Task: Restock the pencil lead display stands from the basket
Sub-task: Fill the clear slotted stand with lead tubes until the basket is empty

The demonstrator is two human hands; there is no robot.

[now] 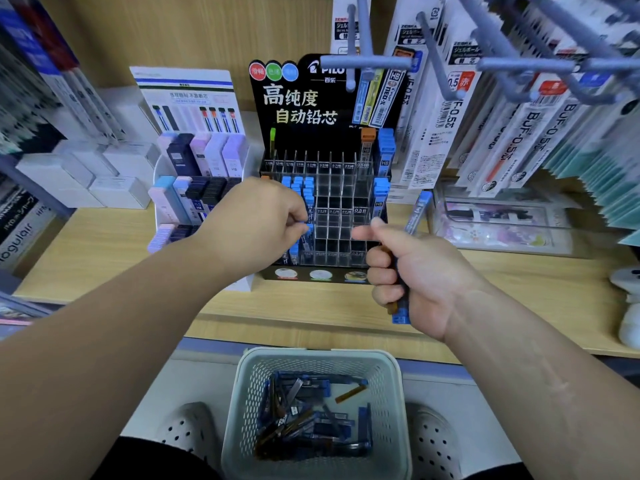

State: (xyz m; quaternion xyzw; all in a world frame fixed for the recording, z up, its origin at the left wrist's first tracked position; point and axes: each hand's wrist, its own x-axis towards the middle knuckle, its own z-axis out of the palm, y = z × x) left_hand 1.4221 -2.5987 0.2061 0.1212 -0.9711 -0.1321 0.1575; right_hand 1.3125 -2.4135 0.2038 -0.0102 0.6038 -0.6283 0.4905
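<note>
Your left hand (256,220) is at the Pilot display stand (341,197), fingers pinching a blue-capped lead case (309,235), upright, at the filled left columns. To its right and nearer, your right hand (412,271) grips a bundle of lead cases (400,315), also upright. Your knuckles hide which slot it's aimed at. More cases wait in the basket (242,393), nearest you.

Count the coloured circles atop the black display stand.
3, top left on the display stand: red circle leftmost, green circle middle, blue circle rightmost. None looks hidden.
</note>
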